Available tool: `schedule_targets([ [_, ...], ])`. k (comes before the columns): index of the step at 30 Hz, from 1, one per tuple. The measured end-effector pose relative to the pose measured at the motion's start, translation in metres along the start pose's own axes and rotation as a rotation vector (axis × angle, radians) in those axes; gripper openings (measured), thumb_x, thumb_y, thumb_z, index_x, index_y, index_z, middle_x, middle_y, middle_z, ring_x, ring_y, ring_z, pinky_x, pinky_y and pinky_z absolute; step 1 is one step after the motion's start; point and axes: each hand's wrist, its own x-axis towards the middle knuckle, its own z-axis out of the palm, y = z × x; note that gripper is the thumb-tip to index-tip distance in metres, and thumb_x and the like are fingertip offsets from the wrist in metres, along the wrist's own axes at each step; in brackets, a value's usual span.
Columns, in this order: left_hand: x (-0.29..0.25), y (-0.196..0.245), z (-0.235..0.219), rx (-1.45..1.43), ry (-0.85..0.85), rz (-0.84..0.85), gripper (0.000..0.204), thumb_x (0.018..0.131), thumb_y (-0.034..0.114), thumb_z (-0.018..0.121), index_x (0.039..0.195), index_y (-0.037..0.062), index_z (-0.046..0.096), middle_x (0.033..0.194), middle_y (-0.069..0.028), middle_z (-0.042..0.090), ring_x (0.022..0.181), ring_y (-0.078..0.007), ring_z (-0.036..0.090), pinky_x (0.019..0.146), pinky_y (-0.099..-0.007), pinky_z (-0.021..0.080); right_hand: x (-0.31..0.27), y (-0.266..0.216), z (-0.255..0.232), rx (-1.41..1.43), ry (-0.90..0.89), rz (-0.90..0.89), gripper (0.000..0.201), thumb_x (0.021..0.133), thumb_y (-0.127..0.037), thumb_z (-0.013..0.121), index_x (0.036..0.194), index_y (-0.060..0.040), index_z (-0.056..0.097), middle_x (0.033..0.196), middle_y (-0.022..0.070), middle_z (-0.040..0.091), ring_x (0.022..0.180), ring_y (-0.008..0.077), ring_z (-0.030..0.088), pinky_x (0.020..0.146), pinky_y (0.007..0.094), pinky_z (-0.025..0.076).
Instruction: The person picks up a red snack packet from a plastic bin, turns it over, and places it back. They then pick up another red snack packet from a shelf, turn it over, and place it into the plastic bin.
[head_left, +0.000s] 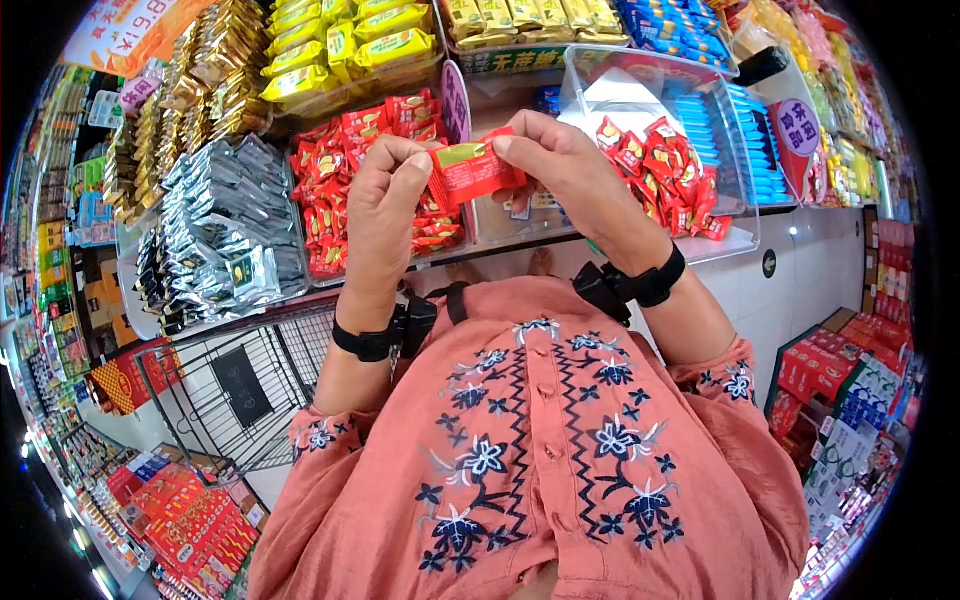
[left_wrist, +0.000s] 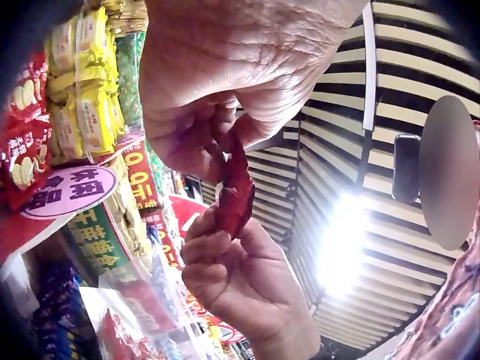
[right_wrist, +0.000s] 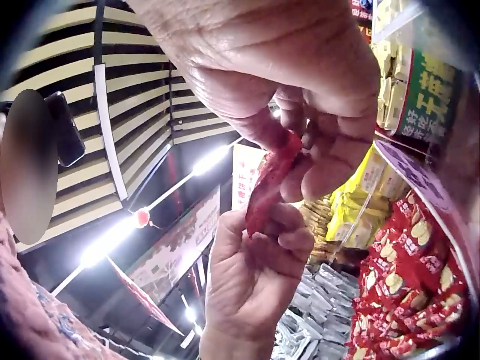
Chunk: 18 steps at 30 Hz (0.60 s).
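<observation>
A small red packet (head_left: pixel 468 172) with a gold patch is stretched between two hands over the bins. The left hand (head_left: pixel 388 200) pinches one end between thumb and curled fingers; the right hand (head_left: pixel 575 175) pinches the other end the same way. From the side, in the left wrist view, the packet (left_wrist: pixel 237 193) hangs between the left hand (left_wrist: pixel 240 67) and the right hand (left_wrist: pixel 244 289). The right wrist view also has the packet (right_wrist: pixel 270 184) in both hands' fingertips. Similar red packets (head_left: pixel 325 200) fill a bin behind the left hand.
Silver packets (head_left: pixel 225 225) lie at the left, yellow packs (head_left: pixel 345 50) at the back. A clear bin (head_left: pixel 735 240) with red packets (head_left: pixel 675 175) stands right of the right hand. A wire cart (head_left: pixel 235 385) is below left, with stacked red boxes (head_left: pixel 820 365) at the right.
</observation>
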Motion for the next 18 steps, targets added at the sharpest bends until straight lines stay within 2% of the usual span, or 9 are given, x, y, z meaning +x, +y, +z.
schedule_targets([
  [5,0.000,-0.003,0.001,0.004,0.017,-0.021,0.009,0.101,0.013,0.057,0.095,0.0069,0.059,0.082,0.0090,0.050,0.072,0.0003,0.039,0.064,-0.0182,0.034,0.005,0.010,0.001,0.076,0.015,0.024,0.023,0.101,-0.026,0.056,0.089,-0.0073,0.058,0.078,-0.0004,0.061,0.065,0.0070,0.059,0.054,0.0236,0.051],
  [18,0.003,-0.011,0.001,0.037,-0.024,-0.052,0.009,0.101,0.014,0.055,0.096,0.0066,0.058,0.085,0.0074,0.053,0.075,0.0002,0.043,0.066,-0.0180,0.037,0.010,0.022,-0.004,0.090,0.033,0.107,0.023,0.099,-0.027,0.056,0.087,-0.0079,0.056,0.078,0.0029,0.066,0.065,0.0100,0.064,0.049,0.0244,0.049],
])
